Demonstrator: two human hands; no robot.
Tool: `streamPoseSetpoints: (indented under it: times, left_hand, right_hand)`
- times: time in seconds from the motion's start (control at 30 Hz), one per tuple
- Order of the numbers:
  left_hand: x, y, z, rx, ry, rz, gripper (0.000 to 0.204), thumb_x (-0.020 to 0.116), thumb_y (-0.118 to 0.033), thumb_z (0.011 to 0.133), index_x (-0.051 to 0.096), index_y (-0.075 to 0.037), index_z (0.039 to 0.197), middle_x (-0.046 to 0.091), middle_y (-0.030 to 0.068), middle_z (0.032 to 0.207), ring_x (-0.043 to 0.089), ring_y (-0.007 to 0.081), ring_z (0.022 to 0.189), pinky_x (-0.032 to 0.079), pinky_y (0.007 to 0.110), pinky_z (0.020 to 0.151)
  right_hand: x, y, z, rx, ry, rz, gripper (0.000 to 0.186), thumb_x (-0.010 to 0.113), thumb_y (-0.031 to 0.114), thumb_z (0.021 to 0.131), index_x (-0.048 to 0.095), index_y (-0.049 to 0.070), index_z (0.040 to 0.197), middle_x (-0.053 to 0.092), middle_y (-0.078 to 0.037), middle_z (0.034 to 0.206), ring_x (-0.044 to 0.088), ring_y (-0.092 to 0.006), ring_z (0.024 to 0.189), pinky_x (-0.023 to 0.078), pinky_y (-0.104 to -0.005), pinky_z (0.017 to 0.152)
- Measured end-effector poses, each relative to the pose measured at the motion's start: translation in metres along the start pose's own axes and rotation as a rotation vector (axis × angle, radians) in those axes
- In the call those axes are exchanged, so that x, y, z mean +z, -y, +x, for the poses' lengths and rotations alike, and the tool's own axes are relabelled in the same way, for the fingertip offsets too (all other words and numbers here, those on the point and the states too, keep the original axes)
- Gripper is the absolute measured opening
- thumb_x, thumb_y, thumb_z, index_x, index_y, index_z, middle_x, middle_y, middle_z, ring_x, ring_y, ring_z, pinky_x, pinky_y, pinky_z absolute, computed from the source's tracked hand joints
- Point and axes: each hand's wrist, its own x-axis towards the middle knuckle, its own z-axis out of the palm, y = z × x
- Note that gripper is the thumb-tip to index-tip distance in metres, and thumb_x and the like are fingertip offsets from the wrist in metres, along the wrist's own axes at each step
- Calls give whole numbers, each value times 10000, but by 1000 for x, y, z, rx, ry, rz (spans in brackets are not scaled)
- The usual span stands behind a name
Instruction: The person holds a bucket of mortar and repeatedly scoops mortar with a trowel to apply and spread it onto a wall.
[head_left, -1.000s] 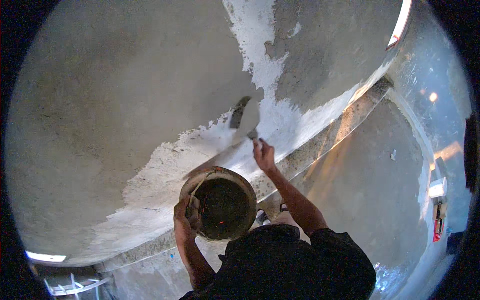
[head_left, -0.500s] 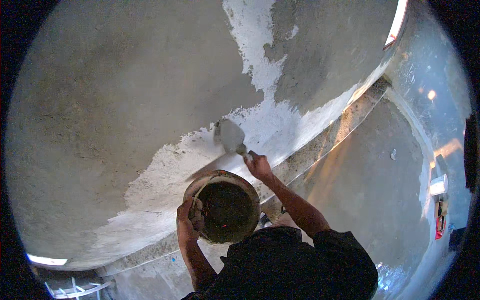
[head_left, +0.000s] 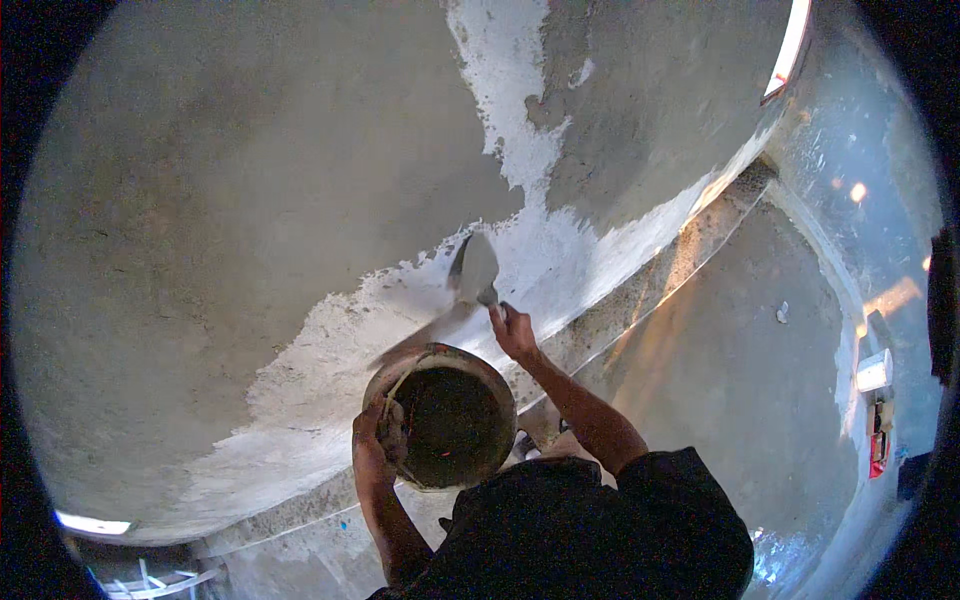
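Note:
My left hand (head_left: 382, 432) is closed on the left rim of a round bucket (head_left: 508, 400) held in front of my body. Its inside is dark, and what it contains is hard to make out. My right hand (head_left: 514, 333) grips the handle of a trowel (head_left: 480, 268). The grey blade points up and away, close to the wall (head_left: 330, 210), over the edge where grey plaster meets a bare white patch (head_left: 530, 240). I cannot tell whether the blade touches the wall.
A narrow ledge (head_left: 640, 300) runs along the foot of the wall. Beyond it spreads the grey floor (head_left: 690, 400). At the far right stand a white container (head_left: 874, 371) and a red object (head_left: 878, 455). A white ladder-like frame (head_left: 160, 585) shows at the lower left.
The trowel blade has turned more upright and shifted slightly right. My right hand keeps its grip, and the bucket has hardly moved.

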Motion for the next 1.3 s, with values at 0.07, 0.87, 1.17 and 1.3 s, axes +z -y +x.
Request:
streamPoseSetpoints:
  times: [0.07,0.87,1.17,1.3]
  left_hand:
    - [11,-9,-8,-24,-55,-4,432,558,-347,822,513,-9,1088,565,77,966,548,189,811,457,311,694]
    - [27,-14,-11,22,20,-34,321,533,-378,829,607,-69,874,570,10,753,504,97,598,391,232,526]
    - [16,-8,-2,24,71,8,326,550,-392,819,608,-80,894,561,-13,701,493,84,565,386,225,502]
    - [19,-13,-9,10,-2,93,351,554,-410,817,608,-75,908,566,-6,705,501,84,563,388,223,498]
  right_hand:
    - [-15,-2,-3,-92,19,-85,364,518,289,899,534,-74,888,426,-57,454,424,-111,392,332,-301,363]
    - [-14,-24,63,125,-153,226,409,504,316,900,526,-88,969,455,-98,445,440,-132,368,329,-340,339]
    - [-24,3,-1,-94,224,-310,396,546,335,845,563,-59,884,572,-215,578,589,-392,548,479,-422,499]
    - [-48,32,22,-23,-6,-157,317,556,266,852,544,-51,863,552,-221,556,573,-383,518,428,-435,460]
